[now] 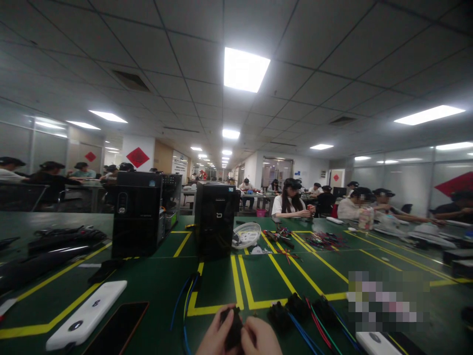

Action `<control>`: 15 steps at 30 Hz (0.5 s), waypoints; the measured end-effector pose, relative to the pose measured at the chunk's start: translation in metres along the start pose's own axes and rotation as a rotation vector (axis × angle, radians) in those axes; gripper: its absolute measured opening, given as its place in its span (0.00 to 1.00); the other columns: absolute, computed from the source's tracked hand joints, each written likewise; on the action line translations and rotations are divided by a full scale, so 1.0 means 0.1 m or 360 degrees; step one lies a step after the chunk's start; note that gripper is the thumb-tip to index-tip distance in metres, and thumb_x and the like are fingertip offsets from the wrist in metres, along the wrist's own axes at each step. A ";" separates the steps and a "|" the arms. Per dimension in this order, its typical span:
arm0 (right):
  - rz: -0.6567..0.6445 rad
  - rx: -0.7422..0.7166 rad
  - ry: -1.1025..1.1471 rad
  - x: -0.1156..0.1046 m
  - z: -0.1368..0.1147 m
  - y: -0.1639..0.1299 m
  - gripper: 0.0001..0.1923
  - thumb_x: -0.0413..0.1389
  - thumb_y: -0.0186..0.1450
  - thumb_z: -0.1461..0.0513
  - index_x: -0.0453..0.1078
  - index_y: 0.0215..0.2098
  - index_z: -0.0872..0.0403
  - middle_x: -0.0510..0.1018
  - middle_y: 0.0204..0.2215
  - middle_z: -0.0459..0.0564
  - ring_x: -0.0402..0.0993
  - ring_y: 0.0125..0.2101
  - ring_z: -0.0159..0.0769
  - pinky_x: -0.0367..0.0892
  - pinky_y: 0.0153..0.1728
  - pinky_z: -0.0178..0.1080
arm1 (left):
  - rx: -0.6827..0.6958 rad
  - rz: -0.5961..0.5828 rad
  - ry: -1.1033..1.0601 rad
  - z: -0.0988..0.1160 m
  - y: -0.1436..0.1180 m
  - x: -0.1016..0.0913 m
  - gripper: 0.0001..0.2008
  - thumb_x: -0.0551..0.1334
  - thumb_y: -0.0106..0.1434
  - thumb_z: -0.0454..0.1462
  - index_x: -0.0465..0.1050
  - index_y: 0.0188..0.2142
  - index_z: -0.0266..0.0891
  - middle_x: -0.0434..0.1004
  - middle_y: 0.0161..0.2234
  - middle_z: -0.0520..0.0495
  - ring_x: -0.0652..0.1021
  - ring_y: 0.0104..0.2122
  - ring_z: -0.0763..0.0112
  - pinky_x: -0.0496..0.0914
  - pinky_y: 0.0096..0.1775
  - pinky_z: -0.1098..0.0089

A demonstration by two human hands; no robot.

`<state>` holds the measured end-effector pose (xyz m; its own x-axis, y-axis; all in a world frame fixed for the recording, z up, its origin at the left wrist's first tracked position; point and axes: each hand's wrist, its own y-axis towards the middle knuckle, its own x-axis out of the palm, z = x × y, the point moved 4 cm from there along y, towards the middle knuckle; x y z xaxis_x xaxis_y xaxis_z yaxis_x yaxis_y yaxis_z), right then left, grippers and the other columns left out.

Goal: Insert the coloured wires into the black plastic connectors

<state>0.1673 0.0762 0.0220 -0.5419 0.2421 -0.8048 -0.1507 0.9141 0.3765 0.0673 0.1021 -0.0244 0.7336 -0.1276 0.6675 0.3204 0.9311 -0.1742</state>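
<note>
My left hand (215,334) is closed around a small black part (232,326) at the bottom middle of the view, thumb on top. Against the same part, my right hand (259,337) has its fingers bent and pressed together in a pinch. The part's exact kind is hard to make out, since my fingers cover much of it. Just right of my hands lie several similar black pieces (280,315) with blue, red and green wires (320,329). Left of my hands is another black piece (195,282) with blue and yellow wires.
Two black computer towers (135,217) (214,219) stand on the green table (162,281) marked with yellow tape. A white basket (247,235) and a wire pile (325,240) lie beyond. Nearer are a white device (88,313) and a phone (117,329). A person (290,203) sits across.
</note>
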 end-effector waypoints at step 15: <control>0.0105 -0.0093 -0.0101 0.04 0.05 0.00 0.12 0.42 0.58 0.65 0.63 0.20 0.55 0.71 0.20 0.48 0.66 0.22 0.31 0.57 0.23 0.30 | 0.0043 -0.0018 -0.0102 -0.07 0.10 -0.08 0.25 0.64 0.43 0.45 0.63 0.41 0.42 0.73 0.31 0.47 0.73 0.37 0.62 0.65 0.35 0.66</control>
<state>0.1691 0.0783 0.0166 -0.4993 0.3231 -0.8040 -0.1653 0.8753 0.4544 0.0692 0.1095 -0.0363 0.6898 -0.1168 0.7146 0.3118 0.9386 -0.1476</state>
